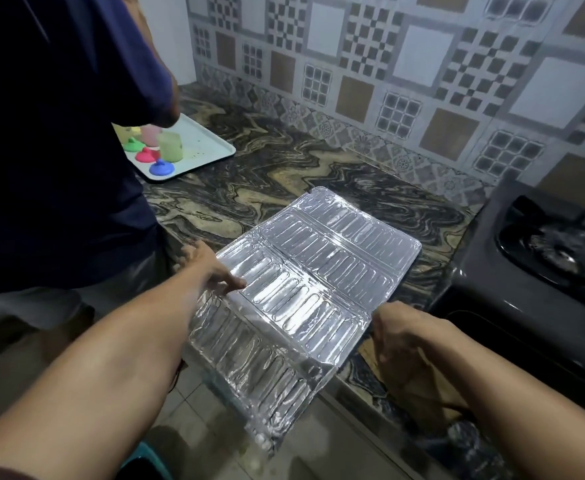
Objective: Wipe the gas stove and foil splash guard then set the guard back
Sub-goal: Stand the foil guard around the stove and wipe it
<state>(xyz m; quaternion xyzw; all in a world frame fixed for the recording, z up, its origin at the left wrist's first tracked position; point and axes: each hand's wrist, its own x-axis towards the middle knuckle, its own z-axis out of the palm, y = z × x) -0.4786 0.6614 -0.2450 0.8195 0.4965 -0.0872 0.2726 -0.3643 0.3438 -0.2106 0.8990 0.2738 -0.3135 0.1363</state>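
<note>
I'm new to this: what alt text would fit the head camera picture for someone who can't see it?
Two bare hands, left hand and right hand, hold a folded foil splash guard half on a marbled counter, beside a black gas stove. Another person stands by a tray of coloured cups.

foil splash guard point(322, 275): you've got thin silvery foil, v. shiny, embossed w/ oblong ribs, creased at the folds
countertop point(284, 161): polished stone look, swirly dark/tan veins, glossy
gas stove point(533, 271): dark top, smooth, semi-gloss where light hits
wall tiles point(405, 64): patterned, mostly matt, flat
tray point(211, 147): pale, smooth, slight sheen, some specks
lids point(161, 168): bright coloured plastic by the look, smooth
</note>
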